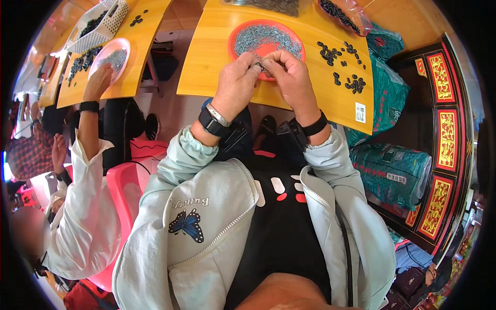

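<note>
My left hand [238,81] and my right hand [292,81] meet over the near rim of a round red plate [265,49]. In the plate lies a heap of small silvery screw-like pieces [264,34]. A small black part [259,65] is pinched between my left thumb and fingers. My right thumb and forefinger press together close beside it; what they hold, if anything, is hidden. Several small black oval parts [355,83] lie in loose groups on the table to the right of the plate.
The plate stands on a yellow wooden table [206,67]. A pink bowl of black parts [356,23] and a clear container [279,6] stand farther back. Teal sacks [390,173] lie at the right. On the left, a co-worker's hand [101,80] reaches to a pink plate [123,44] beside a white basket [106,28].
</note>
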The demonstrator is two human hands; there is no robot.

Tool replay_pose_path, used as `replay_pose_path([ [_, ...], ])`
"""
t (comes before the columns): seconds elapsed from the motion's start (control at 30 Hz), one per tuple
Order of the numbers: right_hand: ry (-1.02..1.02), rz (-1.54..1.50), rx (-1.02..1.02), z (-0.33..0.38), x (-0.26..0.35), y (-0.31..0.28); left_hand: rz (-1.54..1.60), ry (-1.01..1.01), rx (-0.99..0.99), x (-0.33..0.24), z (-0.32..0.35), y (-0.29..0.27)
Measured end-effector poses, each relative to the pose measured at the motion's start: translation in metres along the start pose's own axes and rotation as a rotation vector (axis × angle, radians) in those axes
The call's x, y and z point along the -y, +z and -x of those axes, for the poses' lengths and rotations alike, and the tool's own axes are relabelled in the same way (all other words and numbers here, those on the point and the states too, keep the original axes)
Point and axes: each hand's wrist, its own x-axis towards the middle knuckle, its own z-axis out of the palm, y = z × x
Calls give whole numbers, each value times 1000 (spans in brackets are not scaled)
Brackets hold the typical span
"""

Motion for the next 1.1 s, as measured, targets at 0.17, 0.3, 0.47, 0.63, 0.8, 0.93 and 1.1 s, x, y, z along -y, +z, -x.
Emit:
replay_pose_path([
  [0.17,-31,48,0,1,5,1,14,-5,-5,2,0,-1],
  [0.3,-33,-22,-16,1,9,1,149,-68,6,2,-1,0],
  [0.47,-40,-57,-20,0,7,-1,132,-91,13,1,-1,-2],
  [0.63,-53,1,-18,1,7,0,112,-74,28,0,0,-2],
  [0.8,-56,26,-15,2,6,-1,62,-60,30,2,0,-2],
  [0.93,-71,58,-13,3,2,1,71,-6,-19,6,-1,1],
  [1.1,-59,65,-29,4,0,6,59,-21,-41,6,0,1],
])
